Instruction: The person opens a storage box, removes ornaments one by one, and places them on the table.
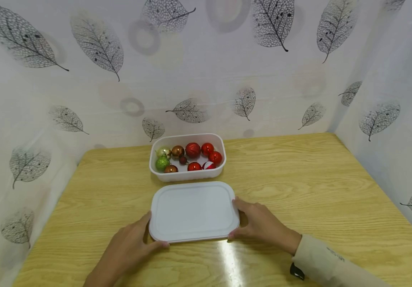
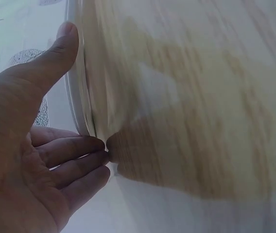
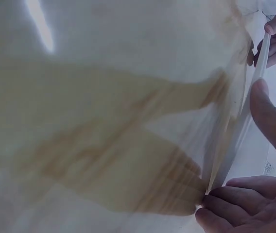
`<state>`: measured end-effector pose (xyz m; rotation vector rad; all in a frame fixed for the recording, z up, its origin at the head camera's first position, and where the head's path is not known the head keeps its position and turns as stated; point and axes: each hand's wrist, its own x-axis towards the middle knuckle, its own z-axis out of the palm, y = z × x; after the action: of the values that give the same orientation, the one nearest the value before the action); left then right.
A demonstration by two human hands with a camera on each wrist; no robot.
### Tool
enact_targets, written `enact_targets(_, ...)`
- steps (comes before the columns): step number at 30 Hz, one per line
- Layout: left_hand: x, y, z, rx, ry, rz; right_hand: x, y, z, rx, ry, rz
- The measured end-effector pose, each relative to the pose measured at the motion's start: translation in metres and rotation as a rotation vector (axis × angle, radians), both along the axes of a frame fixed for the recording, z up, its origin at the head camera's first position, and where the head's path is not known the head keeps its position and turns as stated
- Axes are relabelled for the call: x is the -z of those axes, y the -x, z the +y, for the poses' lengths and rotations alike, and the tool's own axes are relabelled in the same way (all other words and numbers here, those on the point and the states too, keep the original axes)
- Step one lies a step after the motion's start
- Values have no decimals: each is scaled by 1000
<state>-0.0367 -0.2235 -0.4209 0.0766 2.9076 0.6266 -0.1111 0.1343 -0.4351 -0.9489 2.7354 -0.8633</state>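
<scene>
A white rounded rectangular plastic lid lies flat side up on the table, low over the wood or touching it. My left hand holds its left end, thumb at the near corner and fingers along the side. At the opposite end my right hand grips the edge the same way. In the left wrist view, the lid's thin rim runs between thumb and fingers, and the fingertips meet the tabletop. The right wrist view shows the rim edge-on, with both hands along it.
Just behind the lid stands a white plastic box holding several Christmas baubles, among them a red bauble and a green bauble. The glossy wood-grain table backs onto a leaf-printed curtain. A black item shows under the right sleeve.
</scene>
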Motion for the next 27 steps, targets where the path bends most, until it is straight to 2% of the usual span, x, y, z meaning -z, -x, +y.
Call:
enact_targets(20,-1,2,5,58,82,18,-7,-6,-6,8,-82,21)
enact_targets(27,-9,4,7,49,61,13,-12,-1,-6,-19,-103,22)
